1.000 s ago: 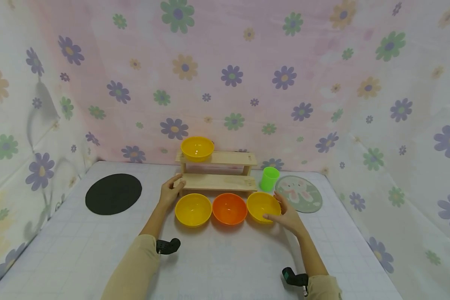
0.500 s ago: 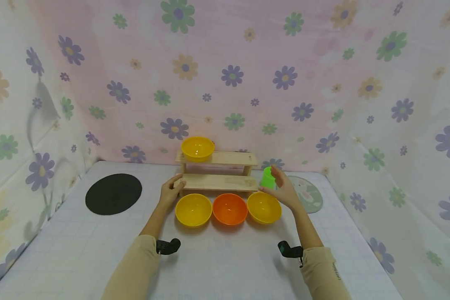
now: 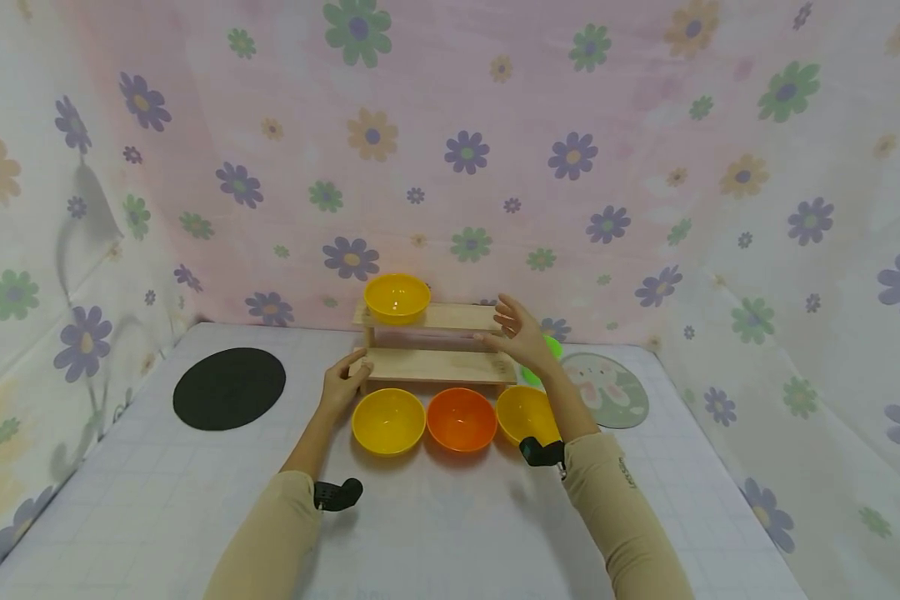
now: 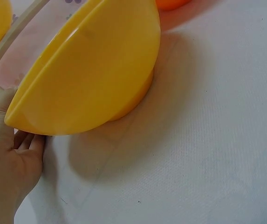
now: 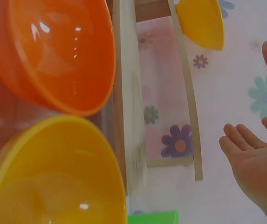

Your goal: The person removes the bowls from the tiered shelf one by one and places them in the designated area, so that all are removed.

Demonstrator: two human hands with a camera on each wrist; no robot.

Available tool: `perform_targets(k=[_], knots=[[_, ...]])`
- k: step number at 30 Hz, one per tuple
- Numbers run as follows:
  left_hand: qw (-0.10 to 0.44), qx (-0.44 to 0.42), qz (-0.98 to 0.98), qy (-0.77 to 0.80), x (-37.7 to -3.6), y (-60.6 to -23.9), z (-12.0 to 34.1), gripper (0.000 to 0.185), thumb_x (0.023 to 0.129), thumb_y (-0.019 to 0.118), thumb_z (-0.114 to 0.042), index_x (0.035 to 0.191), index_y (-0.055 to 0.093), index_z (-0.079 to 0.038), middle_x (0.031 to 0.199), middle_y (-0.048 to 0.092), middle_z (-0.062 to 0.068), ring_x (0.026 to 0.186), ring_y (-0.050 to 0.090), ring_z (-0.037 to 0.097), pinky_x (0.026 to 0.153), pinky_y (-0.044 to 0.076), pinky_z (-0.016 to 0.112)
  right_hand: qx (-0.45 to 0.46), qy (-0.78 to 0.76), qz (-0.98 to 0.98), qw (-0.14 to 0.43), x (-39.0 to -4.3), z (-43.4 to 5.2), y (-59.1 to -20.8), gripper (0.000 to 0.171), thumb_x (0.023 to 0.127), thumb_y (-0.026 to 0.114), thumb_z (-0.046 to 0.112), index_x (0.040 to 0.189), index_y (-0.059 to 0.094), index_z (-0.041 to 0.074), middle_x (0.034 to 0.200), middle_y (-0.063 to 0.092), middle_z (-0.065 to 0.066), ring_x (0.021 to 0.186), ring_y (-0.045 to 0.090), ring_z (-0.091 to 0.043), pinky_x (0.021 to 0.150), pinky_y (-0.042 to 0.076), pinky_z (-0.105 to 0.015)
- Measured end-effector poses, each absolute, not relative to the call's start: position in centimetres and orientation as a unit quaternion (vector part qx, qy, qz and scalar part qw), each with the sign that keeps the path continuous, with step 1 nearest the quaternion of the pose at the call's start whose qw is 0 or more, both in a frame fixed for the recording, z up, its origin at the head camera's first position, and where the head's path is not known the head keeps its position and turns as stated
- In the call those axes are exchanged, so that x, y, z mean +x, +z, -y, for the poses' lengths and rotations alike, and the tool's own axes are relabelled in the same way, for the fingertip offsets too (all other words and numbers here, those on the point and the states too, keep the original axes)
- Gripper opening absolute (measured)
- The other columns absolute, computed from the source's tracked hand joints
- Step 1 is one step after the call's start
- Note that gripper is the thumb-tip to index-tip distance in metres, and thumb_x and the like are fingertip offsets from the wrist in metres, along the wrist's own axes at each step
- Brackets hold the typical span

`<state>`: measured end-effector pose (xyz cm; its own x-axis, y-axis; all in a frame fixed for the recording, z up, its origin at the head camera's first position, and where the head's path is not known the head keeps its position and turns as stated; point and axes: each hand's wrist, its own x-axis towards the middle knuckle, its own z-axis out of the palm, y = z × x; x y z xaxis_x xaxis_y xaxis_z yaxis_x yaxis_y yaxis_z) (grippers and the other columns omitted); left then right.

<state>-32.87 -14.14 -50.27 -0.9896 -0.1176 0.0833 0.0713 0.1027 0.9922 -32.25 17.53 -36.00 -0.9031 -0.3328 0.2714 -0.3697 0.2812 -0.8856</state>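
A two-step wooden rack (image 3: 437, 365) stands at the back of the table, with a yellow bowl (image 3: 397, 297) on the left of its top shelf. In front of it sit a yellow bowl (image 3: 388, 421), an orange bowl (image 3: 461, 418) and another yellow bowl (image 3: 521, 411). My left hand (image 3: 351, 372) rests against the left end of the lower shelf, holding nothing. My right hand (image 3: 507, 323) hovers with fingers spread by the right end of the top shelf, empty. In the right wrist view the right hand (image 5: 256, 161) is beside the rack (image 5: 128, 116), apart from it.
A green cup (image 3: 552, 345) stands right of the rack, mostly hidden behind my right hand. A round bunny mat (image 3: 607, 390) lies at the right, a black round mat (image 3: 228, 387) at the left. Flowered cloth walls close in the table on three sides.
My right hand left the right yellow bowl, rose past the green cup and moved left and back to the top shelf's right end. My left hand has stayed at the rack.
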Motion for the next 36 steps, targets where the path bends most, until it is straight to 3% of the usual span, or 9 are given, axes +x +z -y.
perform_targets(k=[3, 6, 11, 17, 29, 36], knots=[[0.064, 0.006, 0.732, -0.678, -32.9, -50.3, 14.2, 0.045, 0.091, 0.062, -0.019, 0.133, 0.052, -0.003, 0.056, 0.051, 0.002, 0.046, 0.041, 0.009, 0.045, 0.033, 0.016, 0.215, 0.571, 0.793, 0.008, -33.3, -16.5, -35.8, 0.078, 0.083, 0.067, 0.003, 0.146, 0.022, -0.003, 0.143, 0.031, -0.032, 0.131, 0.032, -0.048, 0.11, 0.024, -0.053], [0.062, 0.0, 0.729, -0.682, -32.9, -50.4, 14.2, 0.046, 0.092, 0.062, -0.019, 0.134, 0.051, -0.003, 0.051, 0.049, 0.001, 0.044, 0.041, 0.008, 0.044, 0.033, 0.016, 0.219, 0.576, 0.788, 0.001, -34.4, -15.3, -35.5, 0.078, 0.083, 0.068, 0.005, 0.146, 0.023, -0.003, 0.143, 0.031, -0.032, 0.131, 0.032, -0.048, 0.11, 0.023, -0.054], [0.066, 0.002, 0.736, -0.674, -32.9, -50.5, 14.2, 0.046, 0.091, 0.062, -0.02, 0.133, 0.051, -0.003, 0.052, 0.049, 0.001, 0.045, 0.041, 0.008, 0.045, 0.034, 0.016, 0.224, 0.599, 0.769, -0.015, -36.7, -13.4, -36.2, 0.079, 0.082, 0.068, 0.005, 0.147, 0.023, -0.002, 0.144, 0.028, -0.034, 0.131, 0.032, -0.047, 0.109, 0.024, -0.055], [0.066, -0.002, 0.732, -0.678, -33.0, -50.6, 14.3, 0.047, 0.092, 0.062, -0.019, 0.133, 0.051, -0.002, 0.053, 0.05, 0.002, 0.046, 0.042, 0.01, 0.045, 0.034, 0.017, 0.21, 0.602, 0.77, -0.014, -38.8, -11.4, -37.8, 0.076, 0.084, 0.069, 0.01, 0.148, 0.027, 0.006, 0.143, 0.034, -0.029, 0.129, 0.041, -0.04, 0.107, 0.032, -0.048], [0.065, -0.005, 0.718, -0.693, -32.9, -50.4, 14.2, 0.048, 0.091, 0.063, -0.018, 0.134, 0.05, 0.0, 0.055, 0.049, 0.004, 0.044, 0.041, 0.009, 0.044, 0.033, 0.017, 0.197, 0.616, 0.761, -0.042, -39.0, -7.7, -38.8, 0.081, 0.082, 0.071, 0.012, 0.149, 0.025, 0.009, 0.144, 0.035, -0.023, 0.122, 0.048, -0.037, 0.1, 0.043, -0.043], [0.071, 0.007, 0.739, -0.67, -32.8, -50.3, 14.1, 0.047, 0.091, 0.063, -0.021, 0.133, 0.052, -0.003, 0.056, 0.045, -0.003, 0.047, 0.039, 0.005, 0.046, 0.033, 0.016, 0.212, 0.603, 0.767, -0.052, -38.7, -6.0, -38.9, 0.083, 0.082, 0.072, 0.013, 0.149, 0.023, 0.008, 0.144, 0.038, -0.017, 0.116, 0.051, -0.03, 0.098, 0.045, -0.035]])
